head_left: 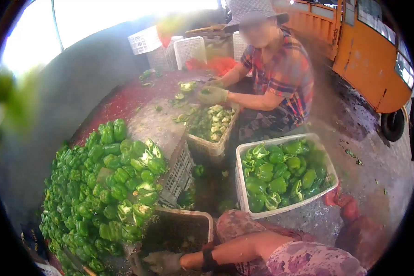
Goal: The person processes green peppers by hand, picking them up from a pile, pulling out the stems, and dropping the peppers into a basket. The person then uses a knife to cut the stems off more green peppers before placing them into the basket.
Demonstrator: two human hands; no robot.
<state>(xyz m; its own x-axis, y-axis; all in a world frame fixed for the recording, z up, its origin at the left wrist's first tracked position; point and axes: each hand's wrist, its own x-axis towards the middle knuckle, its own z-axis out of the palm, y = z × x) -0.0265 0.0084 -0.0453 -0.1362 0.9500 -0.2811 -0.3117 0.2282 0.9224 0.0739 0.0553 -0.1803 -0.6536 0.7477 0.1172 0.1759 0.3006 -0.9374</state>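
Observation:
My right hand (163, 262), in a greyish glove with a dark band at the wrist, reaches in from the lower right. It is over the near end of a dark plastic crate (210, 225), beside a large heap of green bell peppers (94, 184). Its fingers are blurred and dim, so I cannot make out whether they hold anything. My left hand does not show. Some peppers at the heap's right edge are cut open, with pale insides. A knife with a wooden handle (88, 270) lies at the heap's lower edge.
A white crate of green peppers (280, 172) stands right of centre. Across from me, a seated person (278, 78) in gloves works over a crate of pale pepper cores (218, 120). White baskets (190, 49) stand behind. An orange vehicle (372, 55) is at upper right.

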